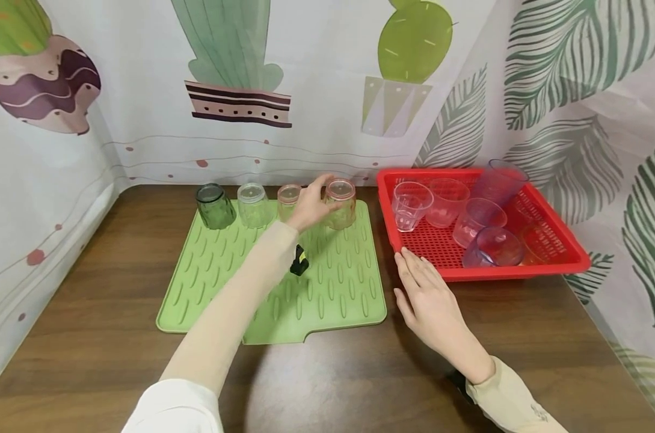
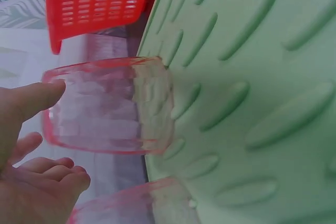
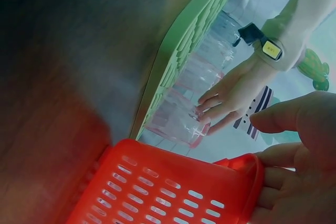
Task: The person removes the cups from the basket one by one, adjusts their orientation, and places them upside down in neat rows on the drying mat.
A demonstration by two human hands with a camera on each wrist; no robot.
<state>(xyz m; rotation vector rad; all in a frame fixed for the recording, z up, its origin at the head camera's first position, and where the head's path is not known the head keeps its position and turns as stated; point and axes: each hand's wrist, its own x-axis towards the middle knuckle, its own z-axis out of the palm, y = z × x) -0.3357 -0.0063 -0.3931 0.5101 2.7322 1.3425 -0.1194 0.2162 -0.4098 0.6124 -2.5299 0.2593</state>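
Observation:
My left hand [image 1: 311, 207] is at the back right of a green drying mat [image 1: 327, 282], beside an upside-down pink-tinted glass [image 1: 340, 207]. Its thumb overlaps the glass's upturned base in the left wrist view, while the other fingers are spread off to one side, not wrapped round it. Another pink-tinted glass [image 1: 288, 198], partly hidden by that hand, stands to the left. Further left are a clear glass [image 1: 253, 204] and a dark green glass [image 1: 216, 206], both upside down. My right hand [image 1: 429, 304] rests straight fingers at the near left rim of a red basket [image 1: 446, 273].
Inside the basket stand several clear glasses [image 1: 412, 204] and a tall purple tumbler [image 1: 498, 183]. A patterned curtain [image 1: 327, 72] hangs right behind the mat and basket. Brown wooden tabletop [image 1: 338, 385] extends in front of the mat.

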